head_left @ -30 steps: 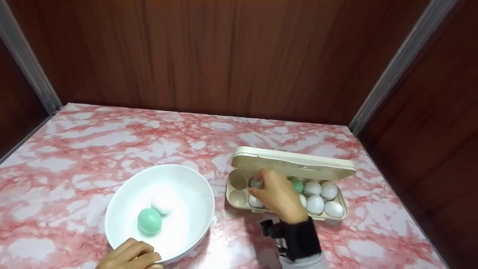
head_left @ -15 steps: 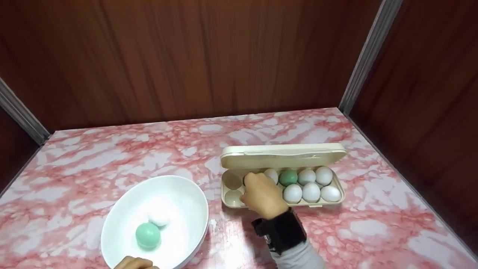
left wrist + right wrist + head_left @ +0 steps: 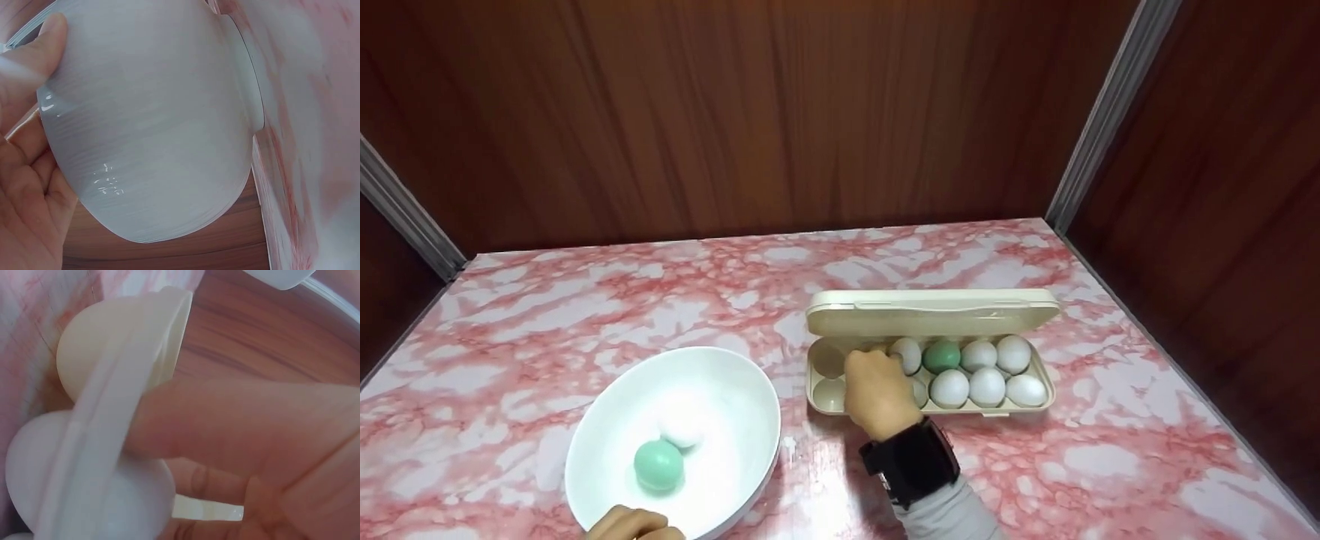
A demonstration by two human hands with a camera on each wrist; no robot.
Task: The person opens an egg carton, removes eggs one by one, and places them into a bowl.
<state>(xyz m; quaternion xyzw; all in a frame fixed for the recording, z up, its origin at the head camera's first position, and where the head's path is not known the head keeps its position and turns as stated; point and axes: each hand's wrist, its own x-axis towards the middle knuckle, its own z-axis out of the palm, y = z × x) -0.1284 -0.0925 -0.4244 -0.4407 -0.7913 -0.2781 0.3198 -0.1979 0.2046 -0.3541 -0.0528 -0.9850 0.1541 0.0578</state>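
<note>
My right hand reaches into the left part of an open cream egg carton. In the right wrist view, its thumb and fingers pinch a white egg standing in a near-row cup. That egg is hidden behind the hand in the head view. At the lower left, my left hand grips the near rim of a white bowl, with the thumb against the bowl's outer wall. A green egg and a white egg lie together inside the bowl.
Several white eggs and one green egg fill the carton's middle and right cups. The two leftmost cups hold nothing. The carton's lid stands raised at the back. Brown panels border the red-and-white marbled table.
My right hand has come down from the far-row egg onto the near row and closed in on a white egg there. The left hand keeps its grip on the bowl. The head view has tilted.
</note>
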